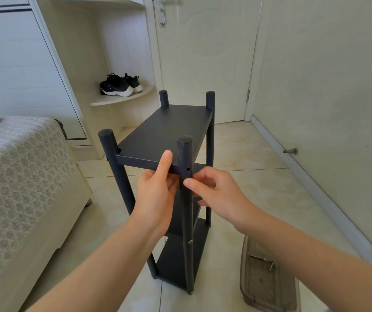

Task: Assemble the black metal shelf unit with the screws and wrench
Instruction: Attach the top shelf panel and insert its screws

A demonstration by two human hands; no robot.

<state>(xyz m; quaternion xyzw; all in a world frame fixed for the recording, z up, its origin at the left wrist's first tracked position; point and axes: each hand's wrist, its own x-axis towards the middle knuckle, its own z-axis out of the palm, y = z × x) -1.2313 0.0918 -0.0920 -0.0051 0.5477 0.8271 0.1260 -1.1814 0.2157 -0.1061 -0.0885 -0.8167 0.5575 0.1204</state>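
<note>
Shelf unit [164, 131] upright on floor [248, 154], ctr. L hand [158, 192] grips top shelf [140, 159] front edge; R hand [218, 190] pinches post [184, 154] under empty screw hole [188, 169]. Likely light, rigid, slick paint: hold at posts. Screws [268, 262] in tray [243, 278], 5 o'clock.

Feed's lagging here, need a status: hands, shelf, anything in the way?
Left hand grips top shelf front edge. Right hand pinches front right post below empty screw hole. Tray with screws on floor right, nothing blocking.
</note>
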